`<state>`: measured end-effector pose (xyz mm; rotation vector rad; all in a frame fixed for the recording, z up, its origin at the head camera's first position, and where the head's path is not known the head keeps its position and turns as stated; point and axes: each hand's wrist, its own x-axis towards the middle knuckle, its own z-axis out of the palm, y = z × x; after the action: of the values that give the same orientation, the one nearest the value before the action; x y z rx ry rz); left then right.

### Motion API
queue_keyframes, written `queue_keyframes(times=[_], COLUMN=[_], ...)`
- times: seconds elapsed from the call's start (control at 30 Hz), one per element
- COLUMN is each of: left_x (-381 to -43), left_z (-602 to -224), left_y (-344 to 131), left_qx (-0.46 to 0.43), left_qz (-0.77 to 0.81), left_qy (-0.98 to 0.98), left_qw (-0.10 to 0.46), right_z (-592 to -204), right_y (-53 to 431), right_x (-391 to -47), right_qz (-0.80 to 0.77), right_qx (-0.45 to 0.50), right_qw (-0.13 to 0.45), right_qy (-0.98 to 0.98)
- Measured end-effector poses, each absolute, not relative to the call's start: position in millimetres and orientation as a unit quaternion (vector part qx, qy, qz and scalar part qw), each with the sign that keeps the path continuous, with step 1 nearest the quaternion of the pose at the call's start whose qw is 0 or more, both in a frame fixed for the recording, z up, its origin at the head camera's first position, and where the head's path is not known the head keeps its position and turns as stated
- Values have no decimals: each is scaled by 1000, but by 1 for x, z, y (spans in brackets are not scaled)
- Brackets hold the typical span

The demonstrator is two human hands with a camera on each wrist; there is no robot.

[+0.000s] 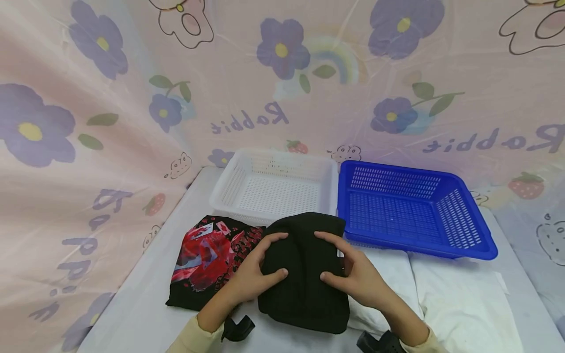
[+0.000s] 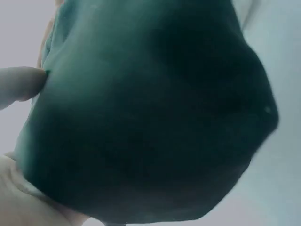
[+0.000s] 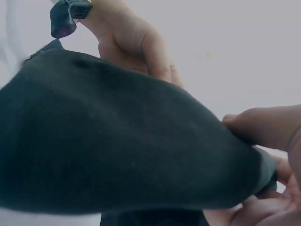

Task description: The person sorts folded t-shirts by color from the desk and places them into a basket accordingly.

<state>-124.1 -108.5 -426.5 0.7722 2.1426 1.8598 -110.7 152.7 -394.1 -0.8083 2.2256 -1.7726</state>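
Note:
Both of my hands hold a folded black garment (image 1: 304, 289) by its two sides, in the middle of the head view. My left hand (image 1: 250, 275) grips the left side, its thumb on the upper face. On the opposite side, my right hand (image 1: 363, 278) holds on with thumb and fingers. The dark cloth fills most of the left wrist view, and the right wrist view shows a thumb (image 3: 263, 125) pressed against its edge. To the left lies a folded black shirt (image 1: 207, 260) with a red print, partly behind my left forearm.
Behind the garment stand a white perforated basket (image 1: 216, 196) and a blue perforated basket (image 1: 419, 250), side by side. Folded white garments (image 1: 463, 304) lie on the right, in front of the blue basket. A patterned curtain (image 1: 247, 98) encloses the white table (image 1: 132, 318).

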Motion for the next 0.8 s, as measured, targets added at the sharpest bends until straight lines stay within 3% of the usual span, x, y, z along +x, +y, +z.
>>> queue_keyframes(times=[0.47,0.8], left_x=[-184,-234], left_z=[-341,-317], left_y=[-109,-113], left_qx=[265,273], left_qz=[560,529], left_qy=[785,803], left_qw=[22,-32], right_z=[-328,-308], right_y=[150,141], right_x=[-166,-218], right_qz=[-568,-546], right_qx=[-282,-238], right_qw=[10,-6], right_qy=[773,803])
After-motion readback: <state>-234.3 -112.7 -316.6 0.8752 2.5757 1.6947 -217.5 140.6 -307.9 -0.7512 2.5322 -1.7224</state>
